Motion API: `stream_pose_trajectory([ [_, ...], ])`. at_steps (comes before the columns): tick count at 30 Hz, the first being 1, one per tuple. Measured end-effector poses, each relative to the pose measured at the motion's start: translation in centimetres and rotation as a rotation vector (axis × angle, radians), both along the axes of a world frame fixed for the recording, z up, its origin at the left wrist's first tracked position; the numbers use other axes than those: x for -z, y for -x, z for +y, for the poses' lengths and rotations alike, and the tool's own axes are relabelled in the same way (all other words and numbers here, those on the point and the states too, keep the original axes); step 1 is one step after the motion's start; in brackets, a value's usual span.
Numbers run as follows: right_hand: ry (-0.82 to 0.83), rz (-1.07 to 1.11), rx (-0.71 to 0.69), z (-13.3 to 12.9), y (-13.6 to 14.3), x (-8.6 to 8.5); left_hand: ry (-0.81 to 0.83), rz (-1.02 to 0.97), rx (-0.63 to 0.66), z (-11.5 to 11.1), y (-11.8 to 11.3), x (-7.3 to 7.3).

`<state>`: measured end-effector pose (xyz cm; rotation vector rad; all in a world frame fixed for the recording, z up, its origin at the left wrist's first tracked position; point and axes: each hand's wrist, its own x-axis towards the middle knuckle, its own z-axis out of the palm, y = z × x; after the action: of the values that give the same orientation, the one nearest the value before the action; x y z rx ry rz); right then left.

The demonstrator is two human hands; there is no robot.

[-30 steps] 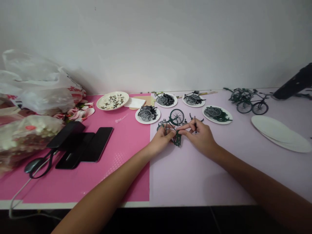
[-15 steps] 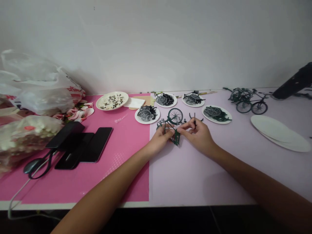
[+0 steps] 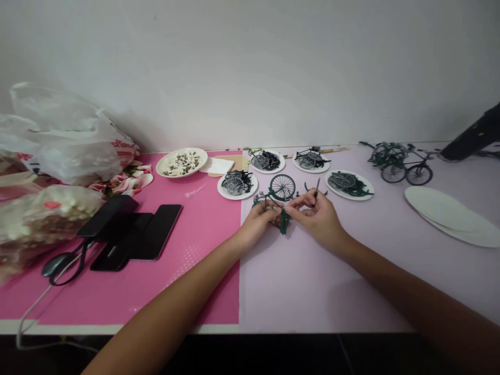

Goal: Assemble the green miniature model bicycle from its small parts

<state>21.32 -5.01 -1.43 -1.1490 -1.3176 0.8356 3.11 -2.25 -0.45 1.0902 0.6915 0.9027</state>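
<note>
Between my two hands is a small model bicycle, with a dark spoked wheel standing up behind the fingers and a green part pointing toward me. My left hand is closed around the frame and steadies it. My right hand brings thumb and index fingertips together at the top of the green part; what they pinch there is too small to tell. A thin dark rod sticks up from between the right fingers. My hands hide part of the frame.
Behind the hands, small white plates hold model parts: grey wheels, black pieces and green pieces. Assembled bicycles stand at right near stacked white plates. Phones, a bowl and plastic bags lie left.
The rod in my right hand leans more to the right, and the green part has turned slightly. Both hands keep their hold; the whole view has shifted a little.
</note>
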Motion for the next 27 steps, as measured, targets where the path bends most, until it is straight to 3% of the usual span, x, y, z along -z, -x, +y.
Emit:
stream_pose_trajectory([
  [7, -0.003, 0.0, 0.023, 0.3, -0.5, 0.0, -0.064, 0.083, 0.071, -0.6, 0.5, -0.8],
  [27, 0.053, 0.031, -0.065, 0.7, -0.9, -0.1, -0.097, 0.146, 0.049, -0.7, 0.3, -1.0],
])
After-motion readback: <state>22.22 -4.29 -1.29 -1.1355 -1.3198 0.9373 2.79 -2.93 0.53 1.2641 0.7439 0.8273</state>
